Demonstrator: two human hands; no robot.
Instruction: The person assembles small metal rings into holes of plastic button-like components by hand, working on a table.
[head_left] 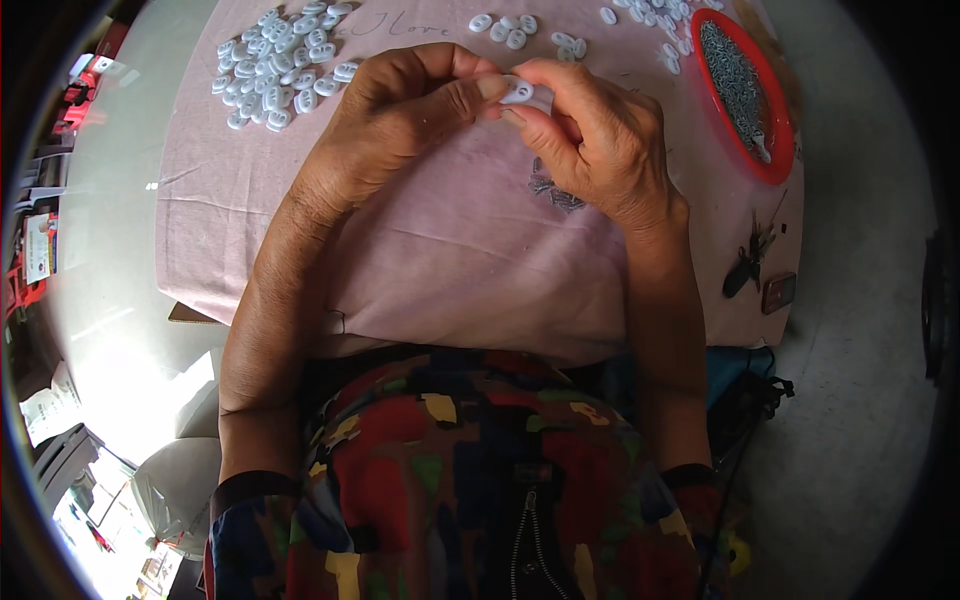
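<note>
My left hand (400, 115) and my right hand (612, 135) meet over the far part of the table. Between their fingertips they pinch a small white oval plastic piece (517, 91) with dark round holes in its face. Thumbs and forefingers of both hands close on it, hiding its ends. Just below the right hand, a little heap of small metal pieces (556, 190) lies on the cloth, partly covered by that hand. Beyond the left hand spreads a big pile of similar white oval pieces (275, 68).
A pink cloth (470, 270) covers the table. Small groups of white pieces (505, 29) lie at the far side. At the right stand a red oval basin (783, 160) of small metal parts, a bunch of keys (745, 268) and a small dark red device (779, 293).
</note>
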